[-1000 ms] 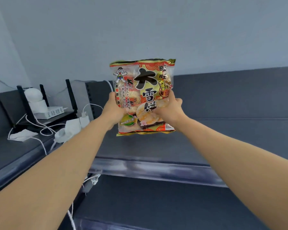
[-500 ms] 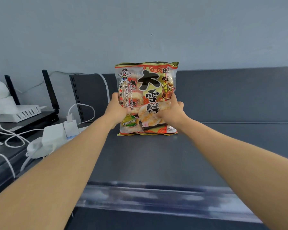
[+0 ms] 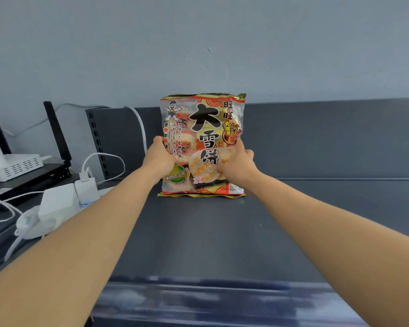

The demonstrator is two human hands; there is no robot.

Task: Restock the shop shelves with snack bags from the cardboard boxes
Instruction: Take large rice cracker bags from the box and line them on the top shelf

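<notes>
A gold and red snack bag (image 3: 206,123) with large black characters stands upright near the back of the dark grey top shelf (image 3: 198,237), its bottom edge resting on the shelf surface. My left hand (image 3: 159,156) grips the bag's left side and my right hand (image 3: 237,161) grips its right side, thumbs on the front. Both arms reach forward over the shelf. No cardboard box is in view.
Left of the shelf lie a white power strip (image 3: 57,204) with plugged chargers and white cables, a white router box (image 3: 17,165) and black antennas (image 3: 57,131). A dark upright panel (image 3: 99,138) and the grey back wall bound the shelf. The shelf's glossy front rail (image 3: 210,300) runs below.
The bag has gone down from mid-air and farther back until its bottom rests on the shelf. Both hands kept their hold; my view moved closer and to the right.
</notes>
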